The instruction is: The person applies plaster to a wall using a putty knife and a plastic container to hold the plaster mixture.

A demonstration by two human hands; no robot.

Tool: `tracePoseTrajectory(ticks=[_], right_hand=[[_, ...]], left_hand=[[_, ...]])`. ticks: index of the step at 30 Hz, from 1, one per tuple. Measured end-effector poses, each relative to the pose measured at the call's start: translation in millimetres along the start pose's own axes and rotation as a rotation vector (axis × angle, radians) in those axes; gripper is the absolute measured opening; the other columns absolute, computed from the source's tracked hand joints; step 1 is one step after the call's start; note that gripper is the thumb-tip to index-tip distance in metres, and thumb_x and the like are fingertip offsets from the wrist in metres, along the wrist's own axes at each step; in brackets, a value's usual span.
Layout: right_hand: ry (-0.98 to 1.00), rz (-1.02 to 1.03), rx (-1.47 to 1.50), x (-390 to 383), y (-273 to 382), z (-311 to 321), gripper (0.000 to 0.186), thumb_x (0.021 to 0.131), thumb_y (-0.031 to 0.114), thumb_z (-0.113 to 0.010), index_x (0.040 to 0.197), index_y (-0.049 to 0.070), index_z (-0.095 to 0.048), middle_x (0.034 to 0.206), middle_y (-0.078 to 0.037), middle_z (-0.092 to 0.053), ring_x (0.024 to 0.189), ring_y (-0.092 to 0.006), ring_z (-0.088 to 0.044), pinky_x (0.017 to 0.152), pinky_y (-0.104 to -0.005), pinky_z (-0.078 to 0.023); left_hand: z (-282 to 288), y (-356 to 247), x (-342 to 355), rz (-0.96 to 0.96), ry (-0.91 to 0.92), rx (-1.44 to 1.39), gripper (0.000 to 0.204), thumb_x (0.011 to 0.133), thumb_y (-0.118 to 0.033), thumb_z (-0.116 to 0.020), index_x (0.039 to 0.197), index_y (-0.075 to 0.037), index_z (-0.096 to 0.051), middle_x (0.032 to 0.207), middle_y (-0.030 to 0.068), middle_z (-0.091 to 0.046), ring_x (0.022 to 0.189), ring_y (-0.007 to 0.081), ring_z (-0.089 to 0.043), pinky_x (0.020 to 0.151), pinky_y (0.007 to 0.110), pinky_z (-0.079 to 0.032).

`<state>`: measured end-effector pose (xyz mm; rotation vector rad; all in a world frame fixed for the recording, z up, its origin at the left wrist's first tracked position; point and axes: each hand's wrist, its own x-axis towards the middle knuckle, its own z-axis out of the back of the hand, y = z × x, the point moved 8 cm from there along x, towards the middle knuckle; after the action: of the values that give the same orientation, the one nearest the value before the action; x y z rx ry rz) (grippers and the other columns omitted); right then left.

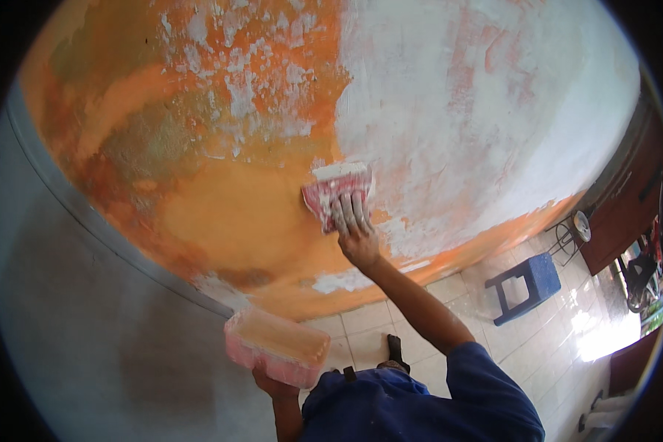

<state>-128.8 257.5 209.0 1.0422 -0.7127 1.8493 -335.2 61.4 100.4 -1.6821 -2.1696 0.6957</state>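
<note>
My right hand (356, 228) reaches up to the wall, its fingers spread over the face of a wide red putty spreader (324, 195) and closed on it. White paste lines the spreader's upper edge, which lies at the wall. Paste also smears my fingers. Low on the left, my left hand (274, 384) grips a pink plastic tub (276, 361) from below; most of its fingers are hidden under the tub. The wall is patchy orange (228, 221) on the left and coated in whitish putty (420, 96) on the right.
A grey wall (74, 295) meets the orange one at the left corner. On the tiled floor (449, 368), a blue plastic stool (527, 287) stands to the right. Beyond it are a thin metal frame (563, 239) and dark brown furniture (626, 206).
</note>
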Motion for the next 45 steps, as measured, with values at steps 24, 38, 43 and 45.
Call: tracePoseTrajectory(ticks=[24,38,43,45], right_hand=[[0.167,-0.06,0.24,-93.8,46.7,3.9,0.042,0.074,-0.005,-0.051,0.115,0.0,-0.06,0.127,-0.018,-0.054,0.121,-0.0356,-0.049,0.102,-0.0449,-0.039],[0.084,-0.09,0.042,-107.5,-17.6,-33.2,0.043,0.08,-0.004,-0.048,0.123,-0.001,-0.052,0.131,-0.021,-0.048,0.121,-0.0412,-0.046,0.1,-0.0475,-0.039],[0.041,-0.145,0.1,-135.2,0.5,8.7,0.036,0.079,-0.004,-0.054,0.115,-0.001,-0.059,0.122,-0.019,-0.056,0.117,-0.04,-0.051,0.097,-0.0469,-0.043],[-0.091,-0.101,0.089,-104.9,6.4,44.0,0.034,0.078,-0.004,-0.056,0.112,-0.001,-0.06,0.121,-0.018,-0.058,0.116,-0.0397,-0.053,0.096,-0.0472,-0.045]], left_hand=[[4.3,-23.3,-7.7,-0.116,-0.001,-0.002,0.079,0.075,-0.043,-0.06,0.138,-0.007,-0.03,0.133,0.0139,-0.042,0.121,0.0338,-0.043,0.099,0.049,-0.039],[7.1,-19.4,-6.9,-0.088,0.012,0.022,0.079,0.076,-0.045,-0.061,0.138,-0.008,-0.03,0.133,0.0138,-0.041,0.122,0.0336,-0.042,0.099,0.049,-0.039],[-4.6,-28.5,-8.8,-0.128,0.0,0.005,0.08,0.074,-0.045,-0.06,0.138,-0.009,-0.03,0.133,0.0134,-0.041,0.122,0.034,-0.042,0.099,0.05,-0.039],[6.2,-25.7,-6.4,-0.131,-0.028,-0.004,0.08,0.073,-0.045,-0.06,0.138,-0.009,-0.03,0.133,0.0132,-0.041,0.122,0.0341,-0.042,0.099,0.049,-0.039]])
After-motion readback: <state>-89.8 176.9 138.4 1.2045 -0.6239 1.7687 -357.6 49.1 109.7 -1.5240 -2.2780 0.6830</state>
